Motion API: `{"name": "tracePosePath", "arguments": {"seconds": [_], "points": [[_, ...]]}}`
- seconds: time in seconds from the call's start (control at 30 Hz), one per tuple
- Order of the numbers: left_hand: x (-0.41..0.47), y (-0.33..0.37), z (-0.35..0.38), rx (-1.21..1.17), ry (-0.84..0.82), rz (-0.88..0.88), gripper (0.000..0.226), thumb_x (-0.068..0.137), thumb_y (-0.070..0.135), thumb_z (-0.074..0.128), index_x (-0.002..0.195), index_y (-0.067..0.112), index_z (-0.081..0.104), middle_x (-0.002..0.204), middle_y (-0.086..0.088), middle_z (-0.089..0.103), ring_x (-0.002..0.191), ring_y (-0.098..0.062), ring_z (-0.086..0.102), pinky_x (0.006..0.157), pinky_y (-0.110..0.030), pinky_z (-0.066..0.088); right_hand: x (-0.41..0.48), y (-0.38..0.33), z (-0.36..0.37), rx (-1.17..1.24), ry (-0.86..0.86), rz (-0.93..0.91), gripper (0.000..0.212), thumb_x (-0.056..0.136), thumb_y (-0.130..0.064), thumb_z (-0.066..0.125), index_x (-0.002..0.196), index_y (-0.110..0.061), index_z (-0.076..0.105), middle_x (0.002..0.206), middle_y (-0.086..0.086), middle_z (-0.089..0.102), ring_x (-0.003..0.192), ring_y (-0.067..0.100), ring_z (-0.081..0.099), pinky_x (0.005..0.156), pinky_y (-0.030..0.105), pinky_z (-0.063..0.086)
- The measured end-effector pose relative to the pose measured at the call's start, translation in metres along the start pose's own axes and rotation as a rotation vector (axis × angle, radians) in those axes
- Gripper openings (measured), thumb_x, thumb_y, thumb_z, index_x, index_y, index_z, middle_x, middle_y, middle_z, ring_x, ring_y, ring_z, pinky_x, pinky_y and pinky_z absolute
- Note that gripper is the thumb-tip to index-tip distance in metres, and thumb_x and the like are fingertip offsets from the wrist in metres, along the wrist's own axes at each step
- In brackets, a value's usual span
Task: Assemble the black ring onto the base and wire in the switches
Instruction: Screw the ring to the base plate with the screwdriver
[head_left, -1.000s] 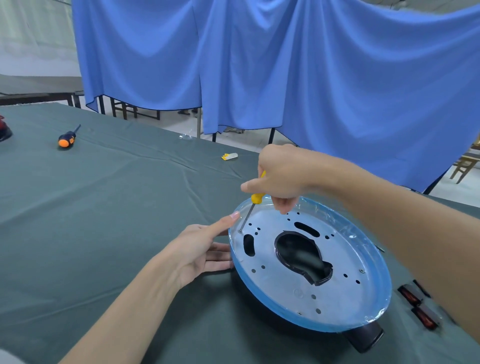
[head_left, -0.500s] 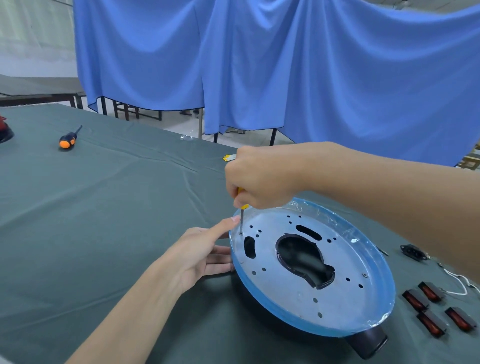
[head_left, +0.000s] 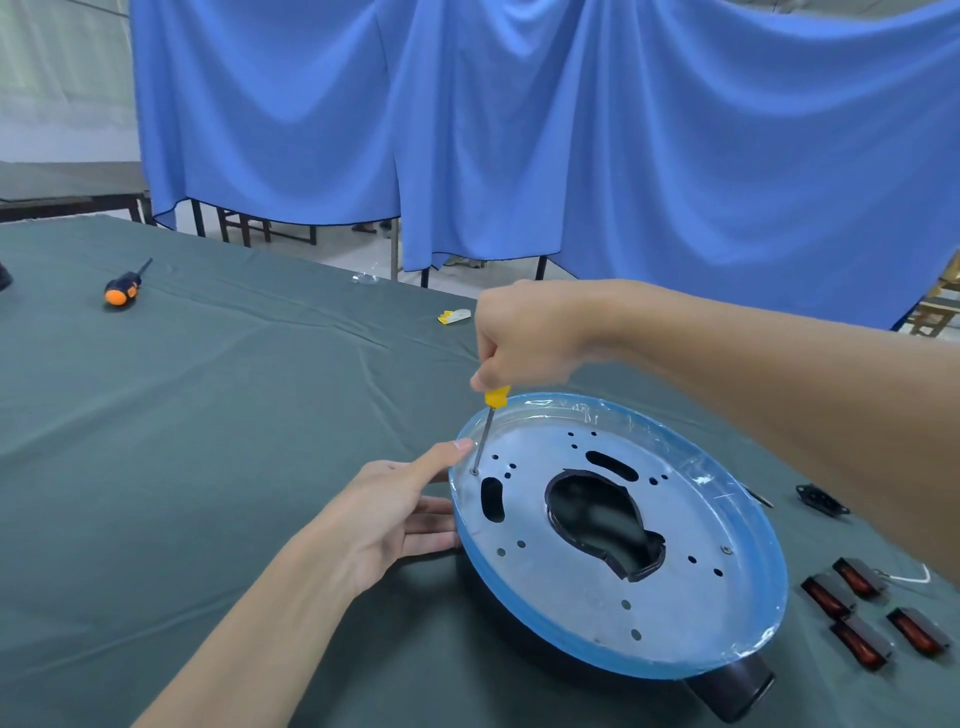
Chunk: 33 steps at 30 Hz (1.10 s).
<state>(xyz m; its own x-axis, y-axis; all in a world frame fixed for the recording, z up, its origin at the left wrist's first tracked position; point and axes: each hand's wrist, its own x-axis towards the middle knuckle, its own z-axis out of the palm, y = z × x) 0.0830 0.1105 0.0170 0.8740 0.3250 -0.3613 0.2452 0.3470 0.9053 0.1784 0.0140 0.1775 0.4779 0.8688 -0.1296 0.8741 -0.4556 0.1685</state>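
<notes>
A spare orange-handled screwdriver (head_left: 120, 291) lies far left on the green cloth (head_left: 208, 467). The left hand (head_left: 395, 514) is flat and open. Its straight fingers press the left rim of the base (head_left: 675, 613), with the forefinger tip just beside the screw (head_left: 475, 472). The right hand (head_left: 524, 338) is closed round the yellow screwdriver (head_left: 488, 421), whose tip sits on that screw.

The base lies near centre, tilted on what is probably the black ring (head_left: 732, 686) beneath it. It looks like stiff, light sheet metal, slick under its blue film and apt to rock, so the rim is the place to brace it. The switches (head_left: 862, 618) lie near right. They look small and rigid, best pinched by their sides.
</notes>
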Motion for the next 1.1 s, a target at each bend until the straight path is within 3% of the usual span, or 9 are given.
{"name": "tracePosePath", "arguments": {"seconds": [0.23,0.3,0.43,0.53,0.63,0.73,0.9,1.0,1.1], "points": [[-0.002,0.002,0.006,-0.019,0.056,0.0,0.069,0.064,0.038,0.082,0.119,0.005,0.058,0.09,-0.019,0.075,0.071,-0.031,0.073,0.059,-0.03,0.058,-0.014,0.002,0.003,0.088,0.06,0.182,0.037,0.088,-0.017,0.052,0.052,-0.009,0.046,0.044,0.004,0.051,0.044,0.024,0.045,0.044,0.021,0.033],[-0.002,0.008,0.011,0.025,0.063,-0.022,0.061,0.065,0.032,0.073,0.119,0.01,0.053,0.076,-0.014,0.073,0.06,-0.029,0.068,0.052,-0.028,0.055,-0.029,0.019,0.007,0.192,0.188,0.259,0.037,0.088,-0.022,0.054,0.056,-0.009,0.042,0.056,0.008,0.044,0.049,0.024,0.038,0.044,0.025,0.029],[-0.001,0.014,0.023,0.183,0.064,-0.035,0.038,0.074,0.014,0.057,0.111,0.006,0.057,0.056,-0.003,0.061,0.046,-0.023,0.057,0.052,-0.027,0.052,-0.06,0.053,0.035,0.418,0.357,0.392,0.037,0.088,-0.03,0.055,0.087,0.005,0.065,0.068,0.024,0.053,0.059,0.021,0.037,0.053,0.027,0.031],[-0.001,0.017,0.029,0.228,0.12,-0.068,0.023,0.08,0.009,0.053,0.102,0.008,0.056,0.057,-0.005,0.062,0.048,-0.025,0.059,0.06,-0.033,0.056,-0.079,0.064,0.07,0.511,0.343,0.452,0.034,0.09,-0.033,0.055,0.081,-0.004,0.071,0.08,0.024,0.067,0.058,0.014,0.044,0.05,0.025,0.037],[-0.002,0.018,0.032,0.229,0.164,-0.077,0.029,0.081,0.01,0.055,0.109,0.007,0.057,0.07,-0.009,0.065,0.056,-0.027,0.061,0.063,-0.038,0.056,-0.093,0.07,0.093,0.661,0.351,0.489,0.031,0.091,-0.035,0.055,0.068,-0.022,0.071,0.068,0.014,0.07,0.052,0.004,0.047,0.041,0.017,0.036],[-0.006,0.018,0.037,0.224,0.199,-0.054,0.028,0.083,0.01,0.057,0.11,0.005,0.056,0.068,-0.009,0.064,0.05,-0.025,0.058,0.055,-0.033,0.054,-0.099,0.073,0.099,0.785,0.457,0.502,0.032,0.091,-0.035,0.056,0.064,-0.026,0.07,0.058,0.003,0.067,0.051,0.002,0.044,0.04,0.014,0.032],[-0.015,0.033,0.045,0.121,0.281,0.097,0.032,0.084,0.002,0.055,0.115,-0.004,0.051,0.099,-0.024,0.068,0.069,-0.032,0.06,0.058,-0.035,0.049,-0.103,0.073,0.101,1.107,0.643,0.53,0.012,0.088,-0.036,0.061,0.081,-0.031,0.07,0.058,-0.001,0.065,0.045,0.007,0.046,0.048,0.025,0.04],[-0.015,0.056,0.054,0.107,0.362,0.305,0.015,0.085,0.001,0.056,0.094,0.006,0.045,0.088,-0.015,0.049,0.072,-0.029,0.045,0.064,-0.04,0.039,-0.108,0.073,0.103,1.308,0.736,0.515,0.007,0.089,-0.033,0.063,0.094,-0.031,0.068,0.057,-0.002,0.062,0.044,0.009,0.043,0.049,0.028,0.039],[-0.017,0.077,0.067,0.15,0.456,0.472,0.025,0.091,0.011,0.059,0.096,0.015,0.035,0.086,-0.003,0.041,0.071,-0.024,0.041,0.066,-0.036,0.039,-0.111,0.073,0.102,1.511,0.82,0.536,0.008,0.09,-0.028,0.065,0.095,-0.024,0.069,0.058,0.0,0.061,0.042,0.011,0.039,0.049,0.029,0.036]]}}
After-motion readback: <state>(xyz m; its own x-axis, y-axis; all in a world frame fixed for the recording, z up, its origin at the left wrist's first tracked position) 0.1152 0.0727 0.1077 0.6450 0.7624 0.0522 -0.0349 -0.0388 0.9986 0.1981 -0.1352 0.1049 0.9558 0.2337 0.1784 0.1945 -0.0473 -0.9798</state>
